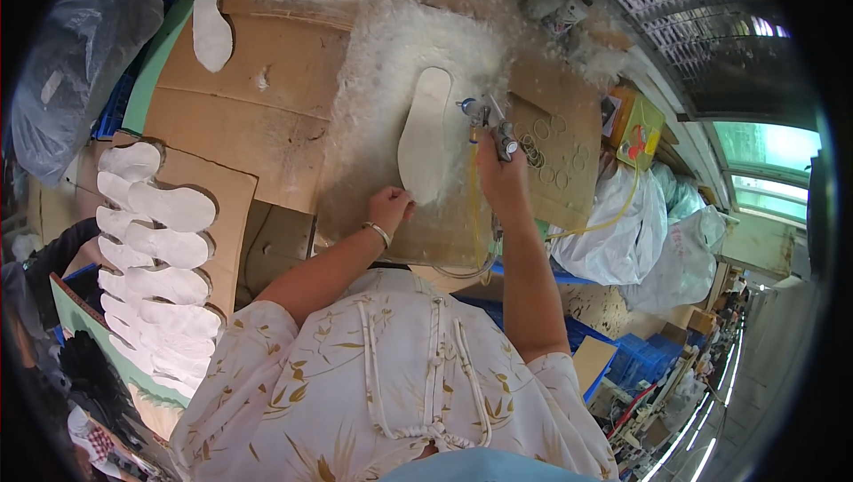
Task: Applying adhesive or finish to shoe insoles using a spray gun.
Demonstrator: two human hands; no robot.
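A pale cream shoe insole (424, 140) lies flat on a board coated with whitish residue (373, 100), its wide end towards me. My left hand (391, 211) is closed, with thumb and fingers pinching at the insole's near left edge. To the right of the insole, my right hand (503, 175) is wrapped round a metal spray gun (487, 118). The gun's nozzle faces left towards the insole, a short way off it. A yellowish hose (474, 207) hangs down from the gun.
Overlapping insoles (169, 242) cover cardboard at the left; a single insole (211, 33) lies farther back. Thin rings (546, 149) lie right of the gun. White plastic bags (613, 224) stand at the right, near a yellow container (641, 131). A metal grille (657, 2) is behind.
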